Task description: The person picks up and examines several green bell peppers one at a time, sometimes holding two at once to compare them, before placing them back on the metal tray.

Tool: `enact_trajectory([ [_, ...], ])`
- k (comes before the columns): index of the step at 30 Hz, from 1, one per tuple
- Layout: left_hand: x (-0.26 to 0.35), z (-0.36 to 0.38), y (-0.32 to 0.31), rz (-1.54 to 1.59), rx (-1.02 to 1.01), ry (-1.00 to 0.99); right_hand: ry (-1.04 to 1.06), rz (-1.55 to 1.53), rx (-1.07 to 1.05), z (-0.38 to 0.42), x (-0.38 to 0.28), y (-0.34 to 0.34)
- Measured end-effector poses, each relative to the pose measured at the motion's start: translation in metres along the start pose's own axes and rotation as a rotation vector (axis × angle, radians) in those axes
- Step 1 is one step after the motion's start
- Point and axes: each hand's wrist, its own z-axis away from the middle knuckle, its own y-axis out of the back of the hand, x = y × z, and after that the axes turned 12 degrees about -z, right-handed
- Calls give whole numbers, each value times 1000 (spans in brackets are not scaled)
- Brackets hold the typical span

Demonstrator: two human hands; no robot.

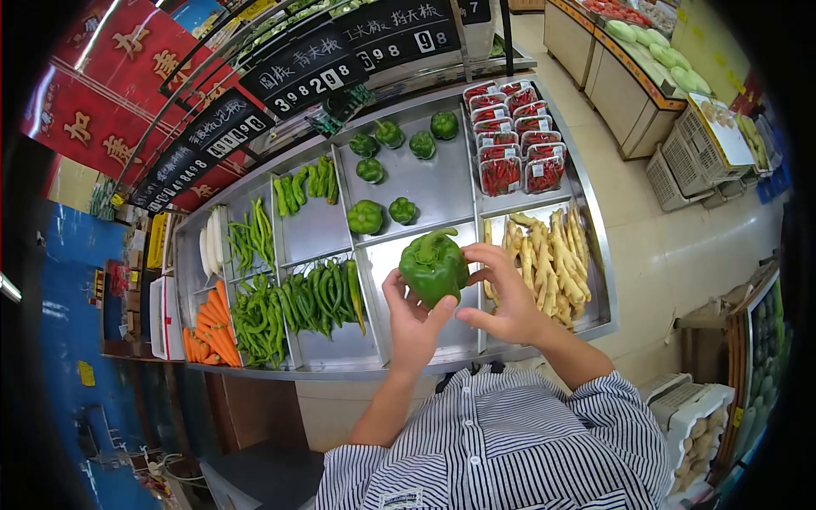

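Note:
A large green bell pepper [433,268] with a curved stem is held up between my two hands, over the steel display bin. My left hand [412,327] cups it from the lower left, with the thumb along its underside. From the right side, my right hand [510,297] curls its fingers and thumb around the pepper's edge. Behind it, several more green bell peppers [365,218] lie spread in the middle compartments. Ginger roots [552,263] are piled just right of my right hand, and long green chili peppers [319,297] lie to the left.
Packs of red chilies [500,174] fill the back right compartment. Carrots [219,327] and white radishes [211,242] sit at the left end. Black price boards [297,76] hang over the back edge. Plastic crates [684,157] stand across the aisle on the right.

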Motion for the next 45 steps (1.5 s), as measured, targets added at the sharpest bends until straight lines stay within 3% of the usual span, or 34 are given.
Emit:
enact_trajectory([
  [4,-15,16,-10,-67,-13,-54,-21,-6,47,10,6,6],
  [7,-13,28,-22,-149,-73,-79,-160,-174,56,18,16,21],
  [11,-11,43,-32,-295,-117,-105,-369,-666,154,26,30,42],
  [15,-19,66,-36,-304,41,-37,-643,-1056,240,37,51,49],
  [19,-43,104,-9,-381,76,118,-745,-1242,236,34,42,28],
  [23,-59,133,22,-360,-75,262,-730,-1114,91,53,39,7],
  [32,-66,201,69,165,152,125,-761,-703,-66,116,30,-102],
  [37,-77,268,145,146,283,159,-742,-595,-135,173,30,-199],
  [45,-96,324,194,317,443,117,-629,-150,-353,199,11,-263],
])
